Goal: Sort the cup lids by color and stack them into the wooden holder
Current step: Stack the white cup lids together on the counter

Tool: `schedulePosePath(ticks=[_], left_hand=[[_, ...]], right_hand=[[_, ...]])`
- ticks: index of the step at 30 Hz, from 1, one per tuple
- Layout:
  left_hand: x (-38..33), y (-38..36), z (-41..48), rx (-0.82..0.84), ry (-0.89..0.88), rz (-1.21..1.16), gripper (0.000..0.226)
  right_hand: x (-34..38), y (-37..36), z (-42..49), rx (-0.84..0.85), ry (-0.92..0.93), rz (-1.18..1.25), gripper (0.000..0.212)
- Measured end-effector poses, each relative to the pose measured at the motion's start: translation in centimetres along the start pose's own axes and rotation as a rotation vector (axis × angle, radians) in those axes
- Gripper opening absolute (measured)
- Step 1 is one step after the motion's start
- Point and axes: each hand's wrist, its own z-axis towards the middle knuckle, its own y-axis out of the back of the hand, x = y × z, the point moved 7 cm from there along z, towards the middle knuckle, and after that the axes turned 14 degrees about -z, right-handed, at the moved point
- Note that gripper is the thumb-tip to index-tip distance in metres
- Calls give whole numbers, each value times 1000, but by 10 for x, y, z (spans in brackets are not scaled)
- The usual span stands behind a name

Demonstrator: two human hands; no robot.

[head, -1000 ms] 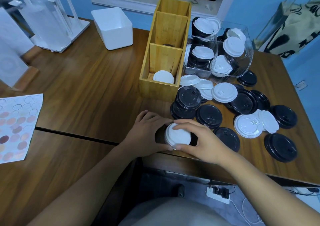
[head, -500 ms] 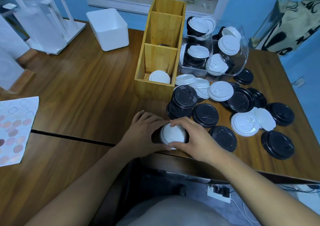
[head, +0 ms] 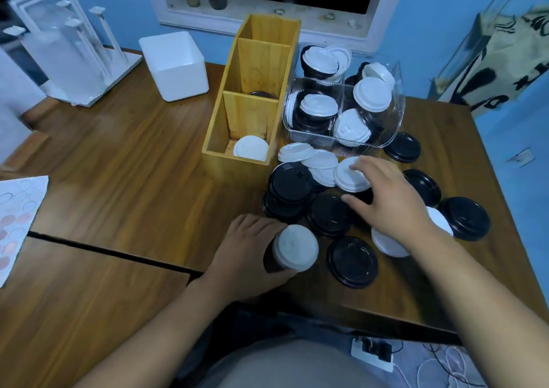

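Nearest the body, the left hand (head: 246, 251) is curled round a small stack of lids (head: 292, 249), white on top with dark ones under it, held at the near edge of the surface (head: 124, 185). A moment ago both hands were closed on this stack; now the right hand (head: 386, 197) has let go and moved out over the loose pile. Its fingers are spread and its fingertips rest on a white lid (head: 349, 177), which it does not yet grip. By my reading, the held stack is being built up lid by lid, and this white one looks like the next pick.

Around the right hand, black and white lids lie mixed and overlapping, among them a black lid (head: 352, 261) just beside the held stack and others out toward the right edge. Sorting is plainly at an early stage.

Beyond the pile stands the wooden holder (head: 237, 126), long and divided into compartments. Its nearest compartment holds a white lid (head: 251, 147) at the bottom, the middle one shows something dark low down, and I cannot see into the far one. Touching its right side is a clear plastic tub (head: 392, 120), still heaped with lids of both colours.

The surface is dark brown wood, with a seam running across to the left. On it are a sheet of round stickers (head: 17, 209) at the left edge, a white square container (head: 175, 67) and a white rack (head: 74, 49) further back. Behind are a blue wall and a white-framed window ledge (head: 267, 28).
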Motion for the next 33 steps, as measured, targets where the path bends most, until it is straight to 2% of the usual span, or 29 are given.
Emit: schedulePosePath(ticks=[2, 5, 7, 10, 13, 16, 19, 25, 33], left_hand=[[0, -2, 1, -4, 22, 4, 76], [4, -4, 1, 5, 77, -33, 77], [4, -4, 1, -5, 103, -69, 77], [1, -3, 0, -29, 118, -79, 77], [0, -3, 1, -39, 137, -67, 79], [-2, -5, 2, -35, 149, -51, 80], [-1, -5, 0, -43, 156, -58, 77], [0, -5, -1, -44, 142, -50, 77], [0, -6, 0, -38, 114, -20, 83]], right_hand=[[-16, -8, 16, 122, 16, 8, 65], [-23, -17, 31, 230, 114, 15, 65], [-24, -18, 34, 218, 146, 27, 62], [-21, 3, 28, 64, 124, 30, 64], [13, 18, -6, -41, 75, 185, 67], [69, 1, -46, 15, 133, 347, 65], [94, -26, -61, 78, 151, 338, 64], [102, -37, -65, 109, 189, 228, 61], [99, -39, -64, 167, 158, 269, 49]])
